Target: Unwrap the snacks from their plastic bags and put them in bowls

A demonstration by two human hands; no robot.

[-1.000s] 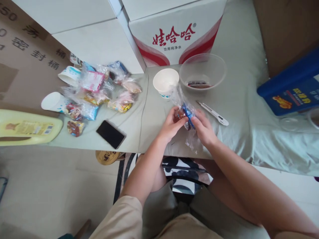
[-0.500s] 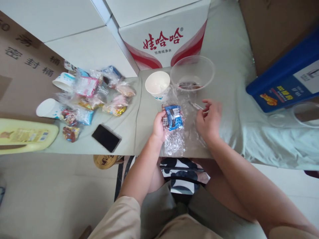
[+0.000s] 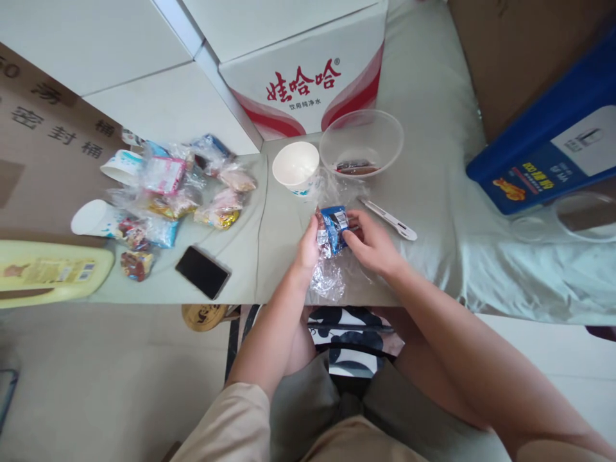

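Note:
Between my two hands is a small blue snack packet (image 3: pixel 333 230), held above the table's front part. My left hand (image 3: pixel 308 247) grips its left side, and my right hand (image 3: pixel 370 240) pinches its right side with thumb and fingers. Crumpled clear plastic wrap (image 3: pixel 327 280) lies beneath and around the packet. To the right of my right hand a white utility knife (image 3: pixel 389 218) rests on the cloth. Behind the hands stand a white paper cup (image 3: pixel 295 167) and a clear plastic bowl (image 3: pixel 385 144) with dark reddish packets in it.
Several bagged snacks (image 3: pixel 166 176) lie in a heap at the left, near tipped paper cups (image 3: pixel 94 218). A black phone (image 3: pixel 203 272) lies by the front edge. A yellow jug (image 3: pixel 52 269) is far left, a blue container (image 3: pixel 543 141) right, a white carton (image 3: pixel 308 90) behind.
My right hand has put the utility knife down on the cloth and moved left to take hold of the blue packet. My left hand keeps its grip on it.

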